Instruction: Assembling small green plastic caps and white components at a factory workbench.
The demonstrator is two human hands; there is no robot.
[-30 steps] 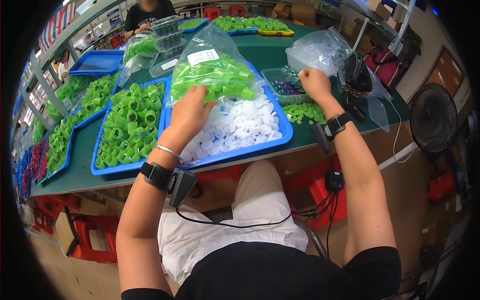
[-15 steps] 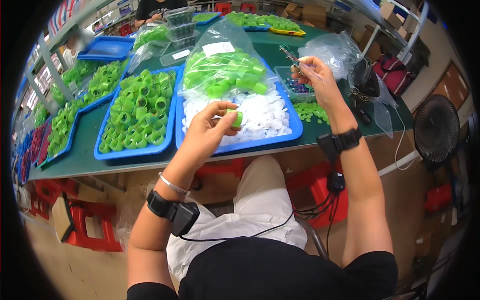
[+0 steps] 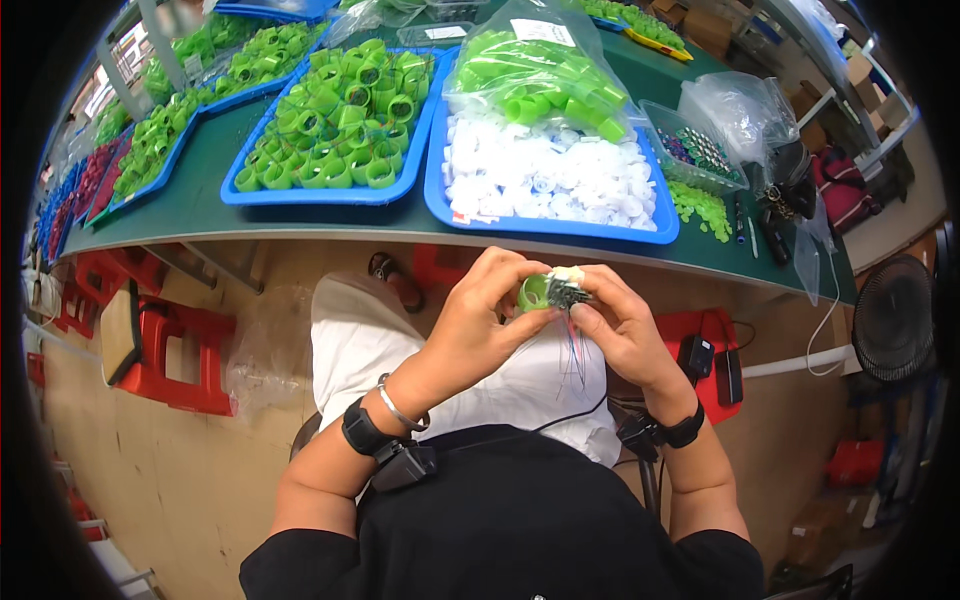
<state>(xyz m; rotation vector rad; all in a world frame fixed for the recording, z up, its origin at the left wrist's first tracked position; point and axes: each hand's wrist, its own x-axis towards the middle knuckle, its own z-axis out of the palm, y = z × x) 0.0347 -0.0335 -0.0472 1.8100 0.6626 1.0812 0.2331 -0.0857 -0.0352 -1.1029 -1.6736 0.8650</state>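
Above my lap, my left hand (image 3: 487, 316) grips a short bright green plastic cylinder (image 3: 532, 293) between thumb and fingers, its open end showing. My right hand (image 3: 628, 325) pinches a small dark electronic part (image 3: 567, 292) with a pale piece on top, right beside the cylinder's opening. Thin red, blue and dark wires (image 3: 575, 350) dangle from that part. Whether the part touches the cylinder or sits partly inside it, I cannot tell. Beyond my hands, a blue tray (image 3: 560, 226) holds white plastic pieces (image 3: 545, 175) and a clear bag of green cylinders (image 3: 545, 85).
Left of that tray, another blue tray (image 3: 300, 197) is full of green cylinders with wires. A clear box (image 3: 720, 178) of small electronic parts stands at the right, near loose green discs (image 3: 700, 208). The table's front edge (image 3: 350, 236) runs just past my hands.
My right hand has come from the clear box to my left hand, bringing the wired electronic part. My left hand has drawn back over my lap with the green cylinder. The view has tilted downward.
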